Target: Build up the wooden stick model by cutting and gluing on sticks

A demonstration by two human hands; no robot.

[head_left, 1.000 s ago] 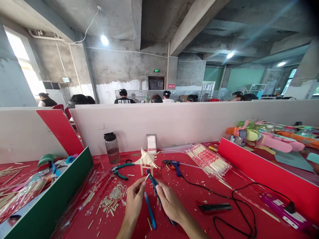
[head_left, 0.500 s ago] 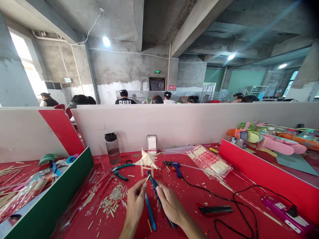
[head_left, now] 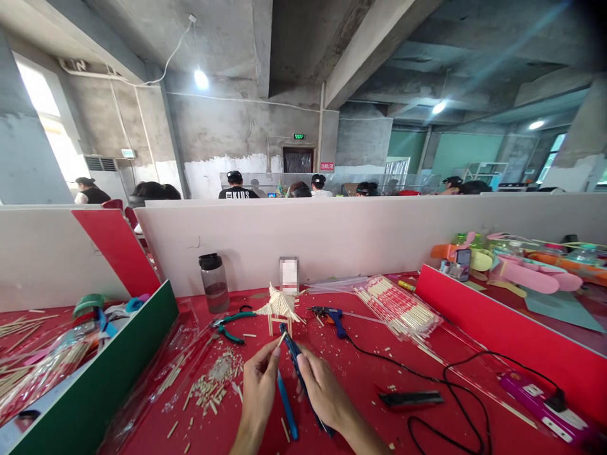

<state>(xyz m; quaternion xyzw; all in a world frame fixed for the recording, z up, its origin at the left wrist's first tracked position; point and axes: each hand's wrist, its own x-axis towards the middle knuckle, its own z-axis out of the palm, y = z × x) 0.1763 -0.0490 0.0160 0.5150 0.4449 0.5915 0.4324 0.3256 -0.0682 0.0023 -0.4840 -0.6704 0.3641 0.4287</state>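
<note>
Your left hand (head_left: 258,379) is pinching a loose stick (head_left: 282,339), right hand (head_left: 323,387) gripping a dark-blue tool (head_left: 291,345), the stick-built pavilion (head_left: 277,304) standing roofed.

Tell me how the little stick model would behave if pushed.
The stick model is probably light, since its pieces are thin. It looks fragile, with slender legs carrying a broad roof. A push up high might tip it, as the roof spreads wider than the legs.
</note>
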